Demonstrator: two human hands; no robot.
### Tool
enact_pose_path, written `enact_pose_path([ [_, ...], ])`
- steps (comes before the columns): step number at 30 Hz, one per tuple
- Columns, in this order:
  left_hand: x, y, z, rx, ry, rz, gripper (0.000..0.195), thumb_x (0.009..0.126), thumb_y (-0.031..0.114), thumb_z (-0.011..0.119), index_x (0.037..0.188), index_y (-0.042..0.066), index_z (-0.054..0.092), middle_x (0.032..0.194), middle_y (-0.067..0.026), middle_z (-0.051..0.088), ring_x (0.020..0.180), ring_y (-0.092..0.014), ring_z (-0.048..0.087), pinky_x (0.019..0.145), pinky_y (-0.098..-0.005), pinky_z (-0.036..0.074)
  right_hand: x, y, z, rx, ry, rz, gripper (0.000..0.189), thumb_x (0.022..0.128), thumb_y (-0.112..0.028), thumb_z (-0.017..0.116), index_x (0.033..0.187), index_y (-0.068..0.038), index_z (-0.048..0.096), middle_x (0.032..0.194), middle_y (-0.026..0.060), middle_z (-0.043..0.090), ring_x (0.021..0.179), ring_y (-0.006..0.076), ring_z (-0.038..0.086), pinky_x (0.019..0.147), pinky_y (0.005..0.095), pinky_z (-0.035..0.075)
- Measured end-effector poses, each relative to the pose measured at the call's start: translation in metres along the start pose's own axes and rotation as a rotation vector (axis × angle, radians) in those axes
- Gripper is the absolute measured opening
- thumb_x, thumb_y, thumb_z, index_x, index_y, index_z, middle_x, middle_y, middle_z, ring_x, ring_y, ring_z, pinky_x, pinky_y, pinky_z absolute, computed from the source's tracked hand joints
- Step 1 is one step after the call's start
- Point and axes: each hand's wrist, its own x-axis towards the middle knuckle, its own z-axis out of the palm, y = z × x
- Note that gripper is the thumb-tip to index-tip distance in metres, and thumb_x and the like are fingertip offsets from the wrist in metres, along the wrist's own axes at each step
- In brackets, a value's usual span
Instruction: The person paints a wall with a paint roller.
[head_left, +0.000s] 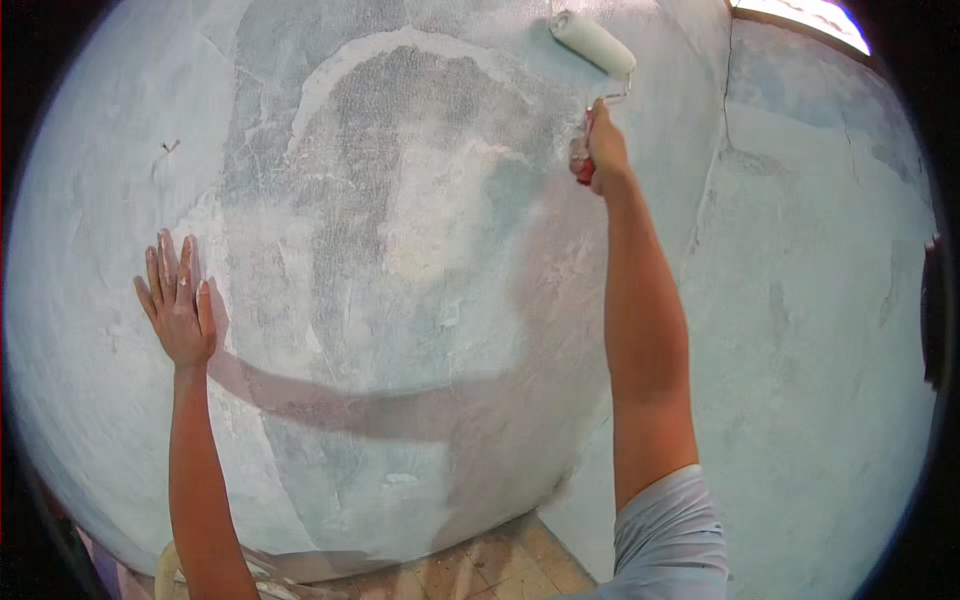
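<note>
A paint roller (592, 43) with a pale, fluffy sleeve is held up at the upper right of the wall. My right hand (604, 146) grips its red handle, and the thin wire frame runs from there to the roller. The sleeve lies at or very near the wall; contact is hard to tell. Lower on the left, my left hand (180, 300) rests palm-side against the wall (420, 300) with fingers spread and light smears on them. The wall surface is patchy, with grey areas, whitish filler and pale blue-green paint.
A metal hook or nail (170, 146) sticks out above my left hand. The adjoining wall (795, 360) meets this one at a cracked corner on the right. Below lies a tiled floor (487, 566). A bright opening (806, 19) shows at top right, a dark object (932, 315) at the right rim.
</note>
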Motion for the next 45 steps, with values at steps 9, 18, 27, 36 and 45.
enact_pose_path([
  [9, 0.000, 0.000, -0.003, -0.031, -0.021, 0.005, 0.051, 0.103, 0.031, 0.045, 0.152, 0.017, 0.050, 0.165, -0.0092, 0.035, 0.154, -0.033, 0.026, 0.124, -0.0564, 0.007, 0.027, -0.062, -0.015, -0.166, -0.031, -0.011, 0.048, 0.103, -0.061, 0.044, 0.092, -0.014, 0.048, 0.061, -0.0031, 0.042, 0.044, 0.0090, 0.036, 0.038, 0.0260, 0.030],
  [18, -0.001, -0.003, 0.003, -0.035, 0.042, 0.058, 0.052, 0.107, 0.032, 0.038, 0.157, 0.019, 0.042, 0.168, -0.0060, 0.029, 0.156, -0.031, 0.020, 0.125, -0.0551, 0.006, -0.020, 0.014, -0.046, -0.172, -0.028, 0.063, 0.051, 0.101, -0.061, 0.045, 0.098, -0.010, 0.048, 0.059, -0.0031, 0.040, 0.043, 0.0094, 0.035, 0.040, 0.0271, 0.029],
  [27, 0.003, 0.001, -0.005, -0.029, -0.003, 0.015, 0.051, 0.107, 0.033, 0.039, 0.157, 0.024, 0.043, 0.169, -0.0043, 0.027, 0.156, -0.031, 0.019, 0.124, -0.0571, 0.005, -0.118, 0.158, -0.090, -0.044, -0.113, 0.204, 0.052, 0.100, -0.067, 0.047, 0.100, -0.015, 0.049, 0.059, -0.0021, 0.044, 0.046, 0.0117, 0.042, 0.045, 0.0300, 0.039],
  [36, -0.016, 0.009, 0.008, -0.040, -0.044, -0.126, 0.052, 0.109, 0.040, 0.028, 0.160, 0.027, 0.037, 0.171, -0.0023, 0.020, 0.157, -0.032, 0.013, 0.123, -0.0575, 0.000, -0.217, 0.284, -0.129, 0.082, -0.085, 0.437, 0.047, 0.106, -0.055, 0.044, 0.082, -0.014, 0.046, 0.061, -0.0016, 0.047, 0.049, 0.0107, 0.045, 0.046, 0.0283, 0.042],
  [45, -0.034, 0.026, 0.018, -0.101, -0.186, -0.353, 0.062, 0.107, 0.056, 0.025, 0.164, 0.031, 0.021, 0.172, -0.0107, 0.002, 0.158, -0.036, -0.004, 0.121, -0.0598, -0.007, -0.294, 0.375, -0.158, 0.015, -0.113, 0.452, 0.048, 0.106, -0.053, 0.045, 0.076, -0.015, 0.046, 0.057, -0.0022, 0.046, 0.047, 0.0079, 0.043, 0.041, 0.0277, 0.038],
])
